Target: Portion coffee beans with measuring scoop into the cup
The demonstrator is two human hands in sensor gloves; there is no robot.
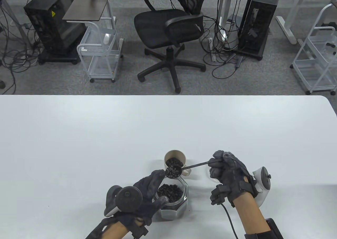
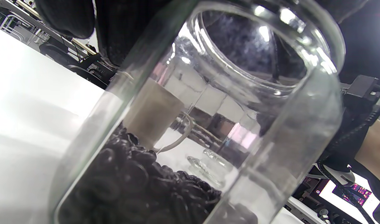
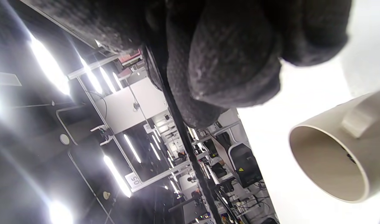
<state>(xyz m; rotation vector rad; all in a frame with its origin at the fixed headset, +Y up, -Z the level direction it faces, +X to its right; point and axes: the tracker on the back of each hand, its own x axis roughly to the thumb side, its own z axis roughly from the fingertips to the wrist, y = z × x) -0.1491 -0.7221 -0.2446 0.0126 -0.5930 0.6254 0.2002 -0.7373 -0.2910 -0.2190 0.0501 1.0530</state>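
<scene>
Gripping the thin handle in curled fingers, the right hand [image 1: 227, 172] holds the measuring scoop [image 1: 173, 171], heaped with coffee beans [image 1: 172, 172], just over the near rim of the beige cup [image 1: 181, 156], which already has beans in it. The left hand [image 1: 146, 194] is wrapped round the glass jar [image 1: 172, 207] of beans on the white table [image 1: 79, 144], right beside the cup.

A small white placard [image 3: 134, 179] fixed to a pale frame post in the room behind the table reads "05", seen sideways in the right wrist view. A yellow triangular warning sticker [image 1: 53, 13] stands on the black computer case on the floor beyond the table's far left edge; its symbol is too small to read.
</scene>
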